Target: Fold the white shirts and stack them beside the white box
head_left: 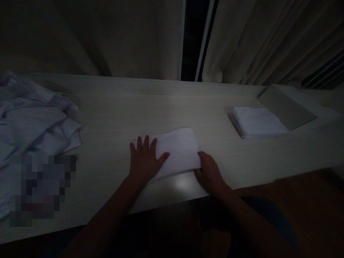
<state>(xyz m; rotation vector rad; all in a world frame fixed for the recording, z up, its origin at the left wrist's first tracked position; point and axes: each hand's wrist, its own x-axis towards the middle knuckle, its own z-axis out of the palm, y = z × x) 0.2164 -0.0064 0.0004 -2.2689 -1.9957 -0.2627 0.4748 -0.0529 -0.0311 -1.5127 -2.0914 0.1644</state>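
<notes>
A folded white cloth lies on the pale wooden table, near its front edge. My left hand rests flat on the cloth's left end, fingers spread, pressing it down. My right hand pinches the cloth's near right corner between thumb and fingers. The light is dim.
A stack of folded white cloths sits at the right, beside a flat grey board. A heap of crumpled pale fabric covers the table's left end. Curtains hang behind the table. Dark floor shows at the lower right.
</notes>
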